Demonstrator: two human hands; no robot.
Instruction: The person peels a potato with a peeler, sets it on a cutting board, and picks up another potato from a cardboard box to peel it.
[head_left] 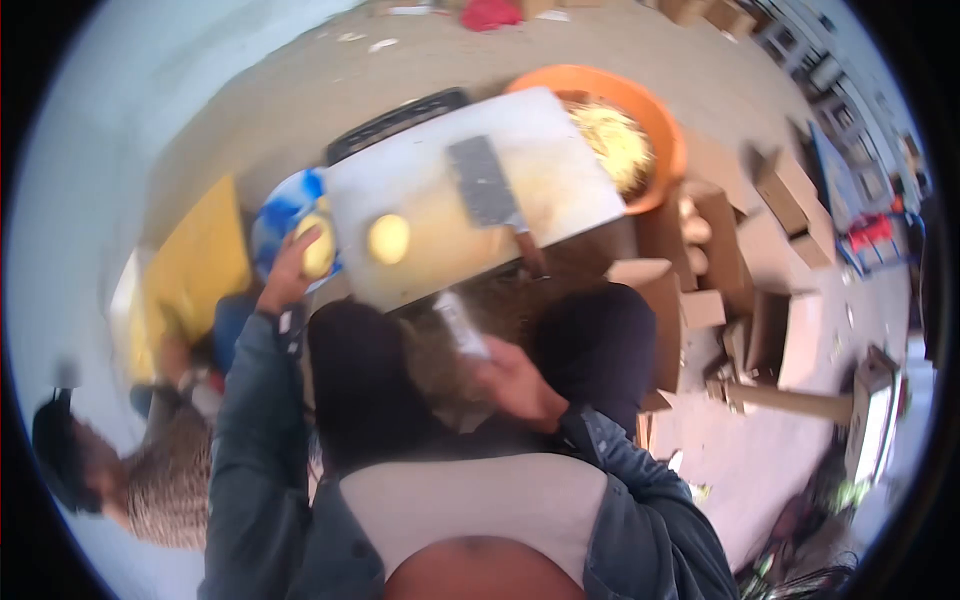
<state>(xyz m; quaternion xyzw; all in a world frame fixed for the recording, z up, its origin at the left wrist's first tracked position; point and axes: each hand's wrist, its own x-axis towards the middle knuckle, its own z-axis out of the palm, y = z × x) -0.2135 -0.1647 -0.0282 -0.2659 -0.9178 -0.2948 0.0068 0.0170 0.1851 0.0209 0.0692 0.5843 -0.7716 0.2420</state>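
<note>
My left hand (288, 268) is wrapped round a pale yellow peeled potato (318, 250), beside a blue and white bag or bowl (278, 222). A second yellow potato (389, 239) lies on the left part of the white cutting board (410, 180). Across the board's right half rests a cleaver (483, 183), its wooden handle reaching over the near edge. Low between my knees, my right hand (515, 383) is closed on a blurred white tool (460, 325), perhaps a peeler.
An orange basin (670, 150) with yellow cut pieces stands behind the board's right end. Open cardboard boxes (700, 240), one holding brown round items, are at the right. A black crate (395, 122) lies behind the board. Another person (165, 480) sits at the left near a yellow panel (200, 255).
</note>
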